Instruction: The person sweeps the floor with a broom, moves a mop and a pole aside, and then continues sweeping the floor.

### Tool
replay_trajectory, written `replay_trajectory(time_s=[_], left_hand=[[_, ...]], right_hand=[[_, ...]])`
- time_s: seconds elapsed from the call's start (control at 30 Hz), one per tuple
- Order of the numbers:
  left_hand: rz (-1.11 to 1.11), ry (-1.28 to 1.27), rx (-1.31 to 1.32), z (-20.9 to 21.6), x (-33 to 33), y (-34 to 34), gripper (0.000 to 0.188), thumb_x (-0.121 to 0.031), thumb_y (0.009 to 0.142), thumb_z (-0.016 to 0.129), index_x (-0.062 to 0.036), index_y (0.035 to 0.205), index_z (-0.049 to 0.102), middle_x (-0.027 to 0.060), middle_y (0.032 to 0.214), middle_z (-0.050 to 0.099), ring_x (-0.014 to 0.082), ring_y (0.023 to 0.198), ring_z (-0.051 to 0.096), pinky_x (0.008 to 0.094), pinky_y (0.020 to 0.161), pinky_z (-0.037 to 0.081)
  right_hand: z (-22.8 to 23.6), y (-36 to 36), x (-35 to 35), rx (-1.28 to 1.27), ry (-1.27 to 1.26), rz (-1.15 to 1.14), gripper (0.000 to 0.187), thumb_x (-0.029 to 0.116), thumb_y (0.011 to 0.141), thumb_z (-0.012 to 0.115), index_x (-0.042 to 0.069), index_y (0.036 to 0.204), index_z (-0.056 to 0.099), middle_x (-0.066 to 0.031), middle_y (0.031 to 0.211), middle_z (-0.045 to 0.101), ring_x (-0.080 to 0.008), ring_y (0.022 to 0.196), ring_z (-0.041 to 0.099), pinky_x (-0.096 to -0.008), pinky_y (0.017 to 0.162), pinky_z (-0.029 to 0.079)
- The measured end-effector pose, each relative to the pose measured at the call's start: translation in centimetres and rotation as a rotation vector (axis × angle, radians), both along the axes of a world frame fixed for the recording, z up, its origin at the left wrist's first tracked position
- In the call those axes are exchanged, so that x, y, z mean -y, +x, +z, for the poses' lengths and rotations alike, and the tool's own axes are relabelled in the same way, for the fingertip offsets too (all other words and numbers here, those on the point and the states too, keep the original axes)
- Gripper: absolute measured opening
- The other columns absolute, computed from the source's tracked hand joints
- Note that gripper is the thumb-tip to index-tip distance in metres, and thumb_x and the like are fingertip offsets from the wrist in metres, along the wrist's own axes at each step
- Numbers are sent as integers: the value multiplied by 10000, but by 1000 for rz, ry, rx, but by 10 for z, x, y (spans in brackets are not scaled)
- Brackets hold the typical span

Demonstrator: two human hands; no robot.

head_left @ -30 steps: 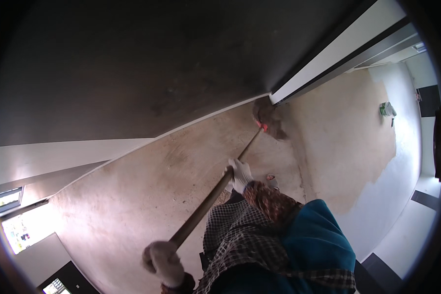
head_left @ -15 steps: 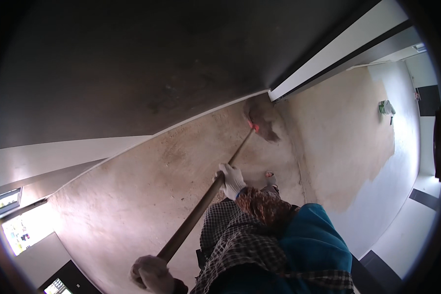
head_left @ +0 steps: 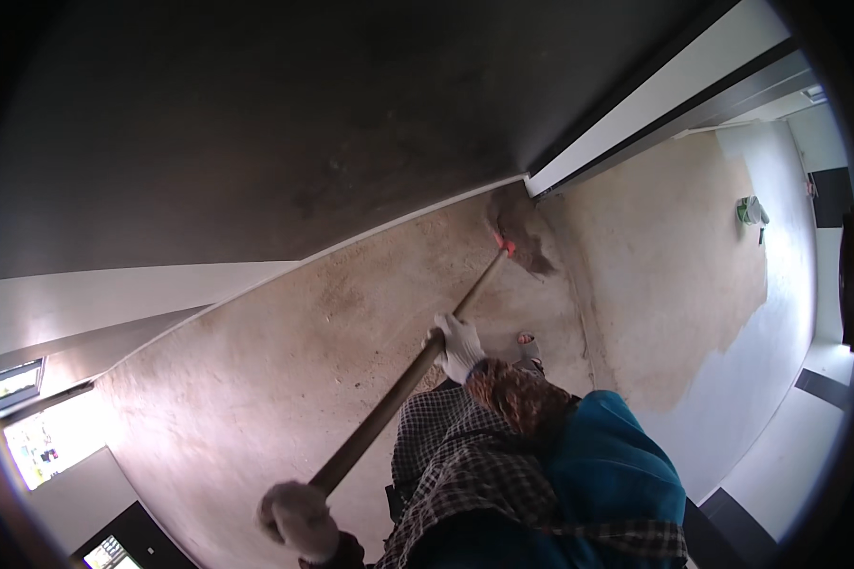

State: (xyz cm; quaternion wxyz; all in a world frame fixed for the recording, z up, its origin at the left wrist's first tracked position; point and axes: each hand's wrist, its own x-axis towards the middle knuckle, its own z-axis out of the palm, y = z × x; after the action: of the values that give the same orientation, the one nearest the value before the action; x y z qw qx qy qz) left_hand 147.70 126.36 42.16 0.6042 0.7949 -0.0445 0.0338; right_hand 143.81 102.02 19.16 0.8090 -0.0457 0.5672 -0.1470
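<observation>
Both my hands hold a broom [head_left: 380, 417] by its long wooden handle, which slants from lower left toward the upper middle. My left hand [head_left: 299, 522], in a pale glove, is closed round the handle's near end. Farther along, my right hand [head_left: 459, 347], in a white knit glove, wraps the shaft. The broom's red head [head_left: 506, 247] is down at the floor [head_left: 256, 379] near the wall corner. Beside it lies a dark patch [head_left: 531, 242]; whether this is bristles, dirt or damp I cannot tell.
A dark wall [head_left: 256, 142] with a pale skirting edge runs along the far side. A green and white bucket [head_left: 751, 211] stands on the right, near a paler coated floor area [head_left: 721, 398]. My foot [head_left: 529, 347] is just beyond my right hand. A bright doorway [head_left: 52, 441] is at left.
The broom's red head has shifted slightly right along the floor. Both hands have moved a little to the right with the handle, keeping their grip.
</observation>
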Motion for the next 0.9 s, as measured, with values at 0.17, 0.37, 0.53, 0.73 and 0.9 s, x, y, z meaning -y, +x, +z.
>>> replay_trajectory(time_s=[0.17, 0.37, 0.53, 0.73, 0.9], left_hand=[[-554, 260, -85, -5, 19, 25, 172, -103, 910, 494, -29, 769, 561, 60, 731, 531, 164, 646, 532, 300, 550, 413], [65, 88, -414, 8, 66, 7, 271, -222, 960, 513, -39, 762, 537, 18, 634, 522, 62, 491, 410, 206, 423, 297], [-150, -47, -13, 37, 35, -4, 299, -163, 916, 531, -64, 639, 480, 40, 533, 457, 137, 481, 436, 269, 460, 367], [-137, 115, -269, -29, 86, 23, 244, -189, 913, 564, -2, 777, 641, 9, 564, 521, 97, 479, 428, 248, 441, 321], [-7, 31, -320, -3, 3, -23, 27, 16, 837, 567, -7, 830, 579, 51, 719, 519, 151, 655, 506, 277, 643, 436]], right_hand=[[-20, -6, 30, -82, -101, -118, 107, 103, 893, 561, 54, 833, 486, -69, 635, 500, -207, 514, 529, -330, 487, 482], [-50, 4, 26, -108, -128, 159, 138, 109, 880, 586, 54, 796, 491, -63, 645, 503, -204, 541, 540, -357, 506, 491], [-6, -14, -15, 0, -52, 45, 139, 124, 895, 593, 56, 862, 477, -76, 674, 500, -205, 541, 532, -370, 494, 498], [-130, -7, 59, -136, -329, 80, 117, 88, 840, 558, 36, 783, 470, -76, 672, 497, -203, 538, 535, -341, 469, 459], [-39, -2, 0, -33, -31, 34, 117, 76, 867, 532, 13, 781, 483, -92, 635, 492, -222, 530, 529, -365, 467, 445]])
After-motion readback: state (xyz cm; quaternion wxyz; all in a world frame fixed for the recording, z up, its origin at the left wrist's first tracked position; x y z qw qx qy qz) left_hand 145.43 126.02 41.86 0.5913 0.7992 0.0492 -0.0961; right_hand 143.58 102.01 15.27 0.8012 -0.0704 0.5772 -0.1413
